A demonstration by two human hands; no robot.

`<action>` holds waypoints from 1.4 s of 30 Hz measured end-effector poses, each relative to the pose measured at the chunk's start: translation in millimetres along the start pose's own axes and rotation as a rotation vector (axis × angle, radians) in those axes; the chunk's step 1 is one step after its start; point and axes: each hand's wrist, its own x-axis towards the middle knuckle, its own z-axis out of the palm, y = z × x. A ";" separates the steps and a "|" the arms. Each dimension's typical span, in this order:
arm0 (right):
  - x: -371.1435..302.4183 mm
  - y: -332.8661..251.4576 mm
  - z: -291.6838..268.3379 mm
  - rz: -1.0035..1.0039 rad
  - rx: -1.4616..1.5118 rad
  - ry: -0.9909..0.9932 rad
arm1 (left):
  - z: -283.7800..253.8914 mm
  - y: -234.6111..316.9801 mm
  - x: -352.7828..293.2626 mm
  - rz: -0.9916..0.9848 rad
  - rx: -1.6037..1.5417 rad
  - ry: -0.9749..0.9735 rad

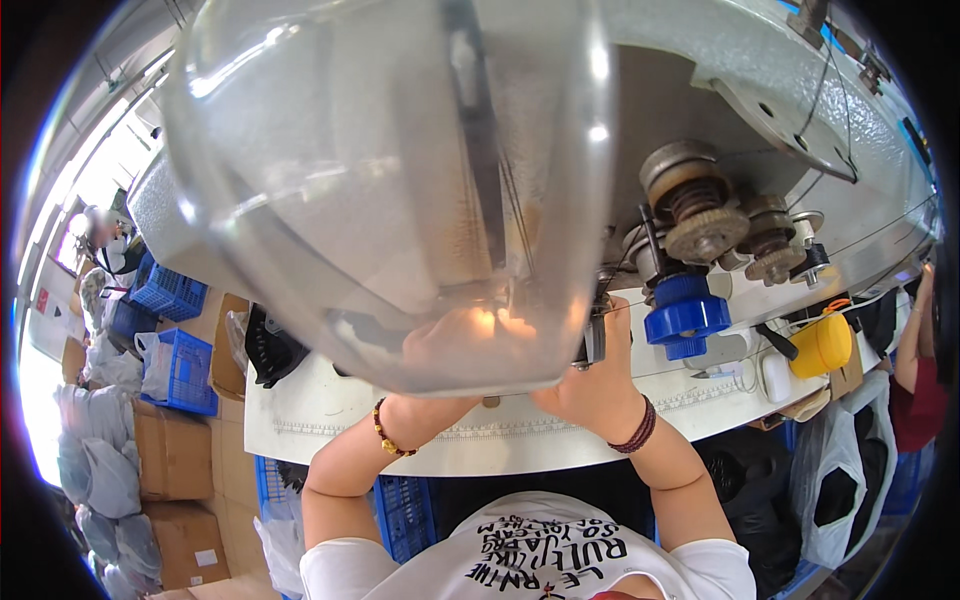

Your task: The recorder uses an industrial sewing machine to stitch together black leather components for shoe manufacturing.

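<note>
The sewing machine (660,110) stood over the bench (320,440), directly before the person. The left hand (440,345) lay behind its clear cover (380,200); the right hand (592,388) sat at the cover's right edge, partly behind a dark metal part (592,342). Both reached in close to the light, probably to get at the needle area from either side. Cover and glare obscured the fingers: apart, together or clamped, I could not tell. The yellow container (822,345) stood off right, presumably leaving elbow room.
</note>
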 end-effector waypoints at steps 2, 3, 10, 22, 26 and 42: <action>2.5 -1.4 -1.3 0.005 0.003 0.004 | -2.3 -0.1 0.2 -0.005 0.003 -0.008; 3.4 -1.9 -1.4 0.010 0.007 0.009 | -4.1 0.2 0.5 0.046 0.062 -0.051; -1.4 -2.0 4.1 0.021 -0.004 0.010 | -0.2 -4.4 -4.3 0.125 0.134 -0.079; -9.1 8.0 7.8 0.031 0.123 -0.047 | 7.6 -16.8 -18.3 0.131 0.176 -0.116; -6.5 11.2 10.7 -0.010 0.154 0.031 | 1.3 -10.7 -14.7 0.127 0.229 -0.120; -9.6 5.1 10.6 -0.019 0.045 -0.055 | -3.9 -12.6 3.4 0.165 0.161 -0.072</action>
